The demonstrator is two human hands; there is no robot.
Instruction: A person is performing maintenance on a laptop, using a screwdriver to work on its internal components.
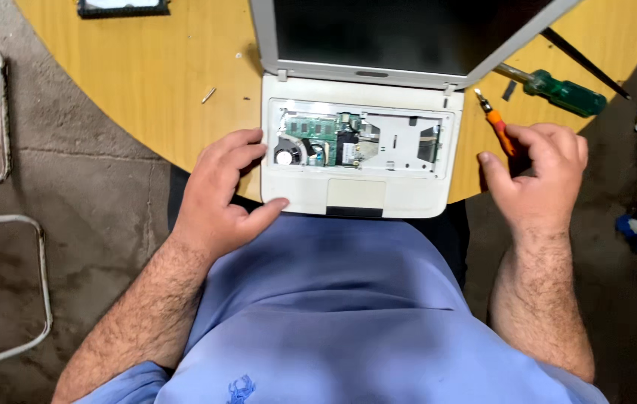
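White laptop (359,150), keyboard off, green circuit boards exposed

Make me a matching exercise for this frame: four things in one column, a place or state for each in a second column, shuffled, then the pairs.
Things:
1. Laptop
2. Orange screwdriver
3. Green screwdriver
4. Loose screw

Place or state:
A. Lying on the table right of the lid
B. Held in the right hand
C. Keyboard off, board exposed
D. Alone on the table left of the laptop

Pairs: 1-C, 2-B, 3-A, 4-D
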